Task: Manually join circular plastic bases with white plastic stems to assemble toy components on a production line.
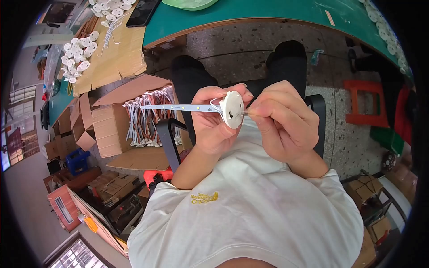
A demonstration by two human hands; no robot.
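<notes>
A white disc (234, 105) is held upright between an LED strip (178, 107) and thin wire (245, 115).

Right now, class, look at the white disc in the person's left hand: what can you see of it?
The white disc is round and looks like plastic, with a small dark opening in its face. It stands on edge, turned partly side-on and facing right, held between the thumb and fingers of the left hand. Thin pale wires loop at its back, beside the end of a light strip. At its face, the right hand pinches a thin strand.
</notes>
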